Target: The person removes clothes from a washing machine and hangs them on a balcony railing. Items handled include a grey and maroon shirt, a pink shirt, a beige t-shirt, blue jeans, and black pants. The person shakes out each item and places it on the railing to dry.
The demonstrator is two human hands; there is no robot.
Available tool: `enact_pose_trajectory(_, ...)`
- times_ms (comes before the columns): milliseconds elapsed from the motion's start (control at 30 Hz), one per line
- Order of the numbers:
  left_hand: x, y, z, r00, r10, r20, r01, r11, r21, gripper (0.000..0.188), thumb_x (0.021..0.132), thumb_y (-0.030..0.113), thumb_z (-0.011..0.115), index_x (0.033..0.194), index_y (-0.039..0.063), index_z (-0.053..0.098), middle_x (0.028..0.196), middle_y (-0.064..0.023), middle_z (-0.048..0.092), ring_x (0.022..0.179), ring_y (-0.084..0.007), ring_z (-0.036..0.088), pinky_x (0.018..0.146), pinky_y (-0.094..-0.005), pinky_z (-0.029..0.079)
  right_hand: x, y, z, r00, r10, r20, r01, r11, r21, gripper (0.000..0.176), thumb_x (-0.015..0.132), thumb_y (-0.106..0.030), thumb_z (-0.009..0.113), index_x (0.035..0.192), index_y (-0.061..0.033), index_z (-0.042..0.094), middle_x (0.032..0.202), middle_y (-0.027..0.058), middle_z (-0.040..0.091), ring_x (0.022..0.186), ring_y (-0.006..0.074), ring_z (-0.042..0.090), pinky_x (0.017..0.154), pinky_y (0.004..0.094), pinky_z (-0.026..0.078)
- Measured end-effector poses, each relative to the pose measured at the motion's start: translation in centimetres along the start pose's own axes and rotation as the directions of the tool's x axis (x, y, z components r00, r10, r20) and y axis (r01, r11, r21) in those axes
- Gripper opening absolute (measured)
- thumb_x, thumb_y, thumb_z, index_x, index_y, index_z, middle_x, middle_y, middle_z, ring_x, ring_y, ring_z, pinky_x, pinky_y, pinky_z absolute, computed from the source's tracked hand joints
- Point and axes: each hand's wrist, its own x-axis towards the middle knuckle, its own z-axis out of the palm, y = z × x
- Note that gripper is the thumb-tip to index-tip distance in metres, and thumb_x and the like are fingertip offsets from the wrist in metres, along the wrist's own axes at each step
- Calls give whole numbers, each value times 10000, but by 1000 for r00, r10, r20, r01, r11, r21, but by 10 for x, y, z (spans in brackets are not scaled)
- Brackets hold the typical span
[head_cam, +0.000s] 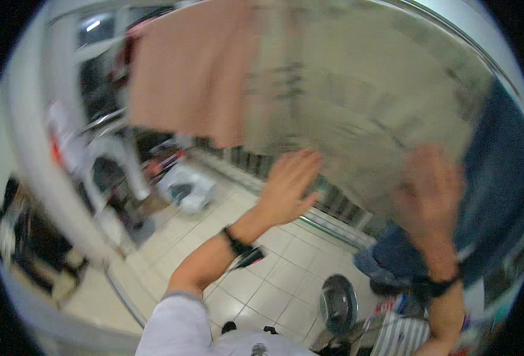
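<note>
A large beige printed cloth (355, 111) hangs before me from a curved metal rail (471, 40). My left hand (291, 187) is against or just in front of its lower left part, palm flat, thumb apart from the fingers, holding nothing. Farther right, my right hand (431, 191) is raised before the cloth's lower right part. Motion blur hides whether its fingers grip the fabric. Left of the beige cloth hangs a pink cloth (191, 75); to its right is a dark blue cloth (498, 178). Each wrist wears a black band.
Below is a pale tiled floor (244, 285). A dark rounded object (338, 302) stands near my feet, beside a striped cloth (400, 333). At left are a white plastic chair (115, 164) and a white bag (188, 187). A low barred railing (342, 202) runs behind the cloth.
</note>
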Motion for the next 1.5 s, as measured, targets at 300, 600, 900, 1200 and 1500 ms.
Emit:
enact_pose_trajectory(300, -118, 50, 46, 830, -96, 550, 381, 817, -433, 236, 925, 92, 694, 1155, 56, 728, 1096, -156, 748, 932, -316, 741, 820, -386, 591, -117, -87, -46, 994, -105, 4, 70, 684, 726, 345, 840, -89, 711, 1183, -55, 706, 1152, 84, 733, 1047, 235, 693, 939, 401, 547)
enact_pose_trajectory(600, -115, 103, 104, 802, 287, 524, 105, 795, -597, 297, 920, 97, 699, 1213, 72, 738, 1167, -165, 745, 1049, -290, 724, 891, -384, 570, -170, -55, -104, 818, 570, 82, -559, 750, 354, 657, 768, -202, 772, 1393, -72, 614, 1520, 204, 511, 1393, 389, 493, 1095, 565, 423)
enact_pose_trajectory(900, -133, 174, 154, 273, 463, 843, 551, 643, -532, 243, 1009, 162, 660, 1211, 52, 736, 1181, -142, 746, 1055, -249, 704, 902, -349, 557, -244, -90, -137, 817, 547, 179, -539, 616, 574, 294, 800, -109, 699, 1077, -21, 748, 1220, 114, 731, 1112, 287, 678, 946, 404, 523)
enact_pose_trajectory(1200, -144, 241, 168, 268, 564, 781, 572, 559, -600, 204, 993, 128, 675, 1164, 50, 755, 1047, -131, 769, 880, -247, 736, 765, -350, 577, -296, -32, -137, 520, 841, 150, -847, 484, 221, 347, 874, -65, 720, 1219, -33, 702, 1258, 172, 689, 1194, 364, 632, 1041, 476, 469)
enact_pose_trajectory(1500, -149, 236, 173, 215, 439, 872, 724, 528, -444, 225, 1005, 23, 610, 1204, 6, 715, 1075, -103, 756, 986, -179, 753, 857, -300, 571, -445, -137, -111, -311, 758, 573, -843, -499, 203, 214, 960, -196, 686, 1025, 3, 728, 830, 111, 719, 785, 126, 659, 721, 311, 519)
